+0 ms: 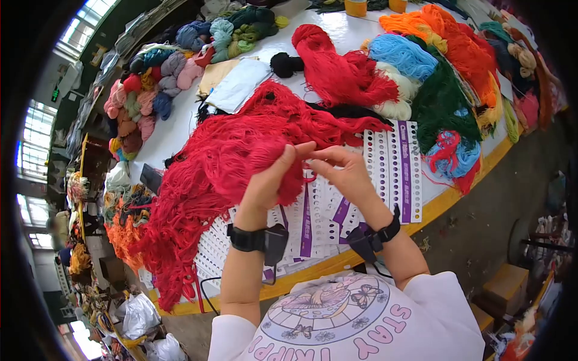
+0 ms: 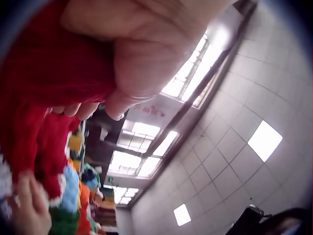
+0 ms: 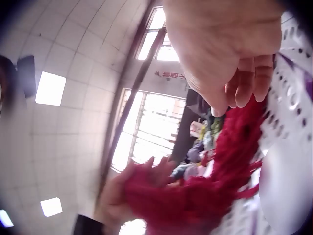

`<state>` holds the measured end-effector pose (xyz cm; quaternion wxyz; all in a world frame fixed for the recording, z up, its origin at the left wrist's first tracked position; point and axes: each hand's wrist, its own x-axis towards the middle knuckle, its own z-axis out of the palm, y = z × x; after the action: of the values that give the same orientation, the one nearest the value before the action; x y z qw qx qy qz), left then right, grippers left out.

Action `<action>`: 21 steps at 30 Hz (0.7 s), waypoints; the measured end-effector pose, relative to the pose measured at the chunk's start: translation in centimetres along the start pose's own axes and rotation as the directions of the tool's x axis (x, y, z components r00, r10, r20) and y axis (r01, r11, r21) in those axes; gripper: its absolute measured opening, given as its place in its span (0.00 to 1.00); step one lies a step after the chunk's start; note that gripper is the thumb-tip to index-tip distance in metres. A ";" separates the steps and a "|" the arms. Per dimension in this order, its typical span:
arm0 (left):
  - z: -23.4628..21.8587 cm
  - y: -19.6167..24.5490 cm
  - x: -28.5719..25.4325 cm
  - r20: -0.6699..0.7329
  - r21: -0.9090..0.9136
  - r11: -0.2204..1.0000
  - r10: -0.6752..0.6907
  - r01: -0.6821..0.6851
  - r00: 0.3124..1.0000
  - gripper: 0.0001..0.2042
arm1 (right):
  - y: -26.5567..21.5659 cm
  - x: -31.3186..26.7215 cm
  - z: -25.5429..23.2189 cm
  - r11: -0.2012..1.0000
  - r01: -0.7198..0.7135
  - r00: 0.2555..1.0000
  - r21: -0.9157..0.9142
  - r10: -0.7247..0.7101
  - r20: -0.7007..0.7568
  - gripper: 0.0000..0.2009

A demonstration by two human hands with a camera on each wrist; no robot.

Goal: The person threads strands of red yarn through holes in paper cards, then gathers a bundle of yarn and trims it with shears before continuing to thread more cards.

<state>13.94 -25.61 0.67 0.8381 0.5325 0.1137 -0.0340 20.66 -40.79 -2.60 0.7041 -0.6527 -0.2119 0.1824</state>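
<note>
A bundle of red yarn (image 1: pixel 235 165) is gripped in my left hand (image 1: pixel 268 180), raised over the table. In the left wrist view, the thumb and fingers of that hand wrap round the yarn (image 2: pixel 54 73). My right hand (image 1: pixel 352 177) hovers just right of the bundle, its thumb and forefinger close together near the left fingertips. Its fingers bend in the right wrist view, with red yarn (image 3: pixel 239 132) beyond them; I cannot tell whether a strand is pinched there. More loose red yarn (image 1: pixel 174 240) spreads below and left, hanging over the table's front edge.
Perforated white cards with purple strips (image 1: pixel 406 174) lie under and beside my hands. Another red skein (image 1: pixel 337 72), blue yarn (image 1: pixel 403 57), dark green yarn (image 1: pixel 442 99) and orange yarn (image 1: pixel 457 36) lie farther back and right. A yellow edge (image 1: pixel 439 207) borders the table.
</note>
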 end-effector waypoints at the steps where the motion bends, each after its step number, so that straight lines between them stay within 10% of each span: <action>1: 1.1 -0.3 0.1 0.018 -0.050 0.999 -0.017 0.018 1.000 0.21 | -0.4 -0.2 0.3 0.997 0.080 0.997 0.015 -0.080 0.016 0.07; 11: 1.0 -0.5 0.0 0.026 -0.100 0.995 -0.030 0.032 0.999 0.23 | 0.1 -0.3 -0.5 0.855 -0.246 0.966 0.456 0.257 0.040 0.09; 21: 0.9 -1.9 0.5 -0.046 -0.024 1.000 -0.015 0.014 0.999 0.20 | -0.2 -0.6 0.1 0.998 0.006 0.996 0.062 -0.001 -0.087 0.06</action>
<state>14.25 -27.23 -0.73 0.8412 0.5223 0.1373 -0.0266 20.07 -41.02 -2.41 0.7331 -0.6373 -0.1763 0.1591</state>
